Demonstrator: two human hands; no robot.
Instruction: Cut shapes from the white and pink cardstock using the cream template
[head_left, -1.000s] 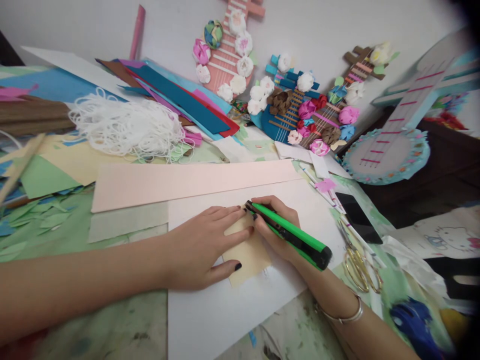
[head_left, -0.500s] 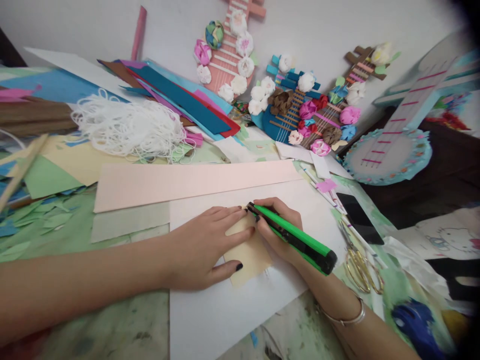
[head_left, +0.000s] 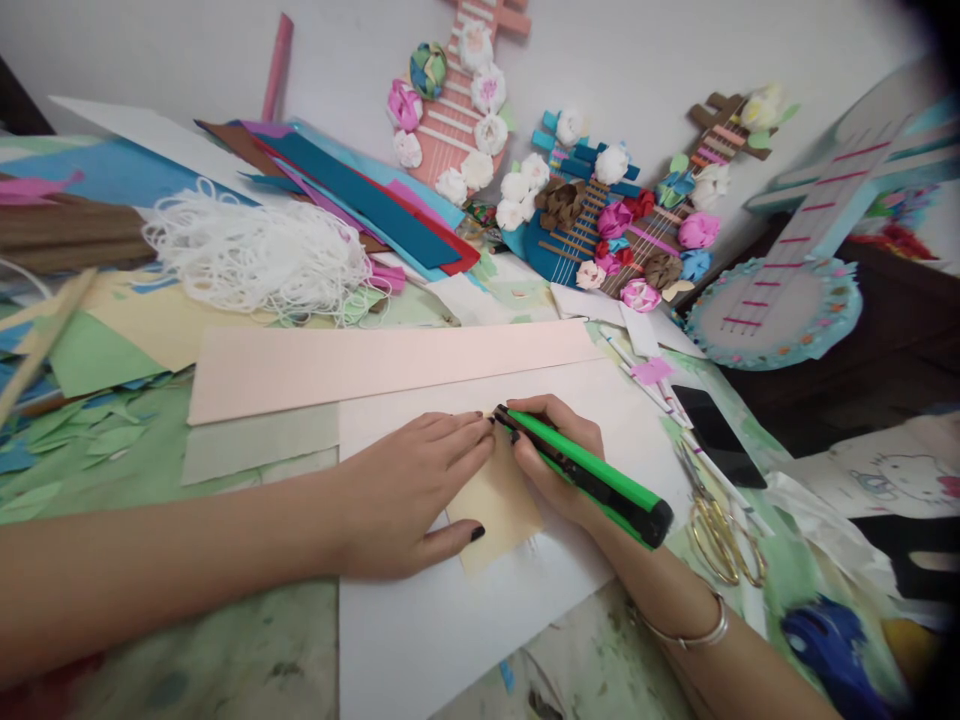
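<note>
My left hand (head_left: 420,490) lies flat with fingers stretched out over a small piece of pale yellow paper (head_left: 499,510), its thumb apart from the rest. Gripped in my right hand (head_left: 559,450) is a green and black utility knife (head_left: 592,470), tilted with its front end down at the paper's far edge, close to my left fingertips. Whether its blade is out is hidden from me. Under the yellow paper is a white sheet (head_left: 420,640). A long pale pink cardboard strip (head_left: 375,362) lies just beyond both hands.
White string (head_left: 259,250) is heaped at the back left beside stacked coloured sheets (head_left: 375,205). Paper-flowered model guitars (head_left: 577,220) lean on the wall. Gold-handled scissors (head_left: 716,535), a dark phone (head_left: 716,435) and a blue tape dispenser (head_left: 836,650) lie on the right.
The index finger of my left hand has moved up against the other fingers, uncovering more of the yellow paper. My right hand and the utility knife look unmoved.
</note>
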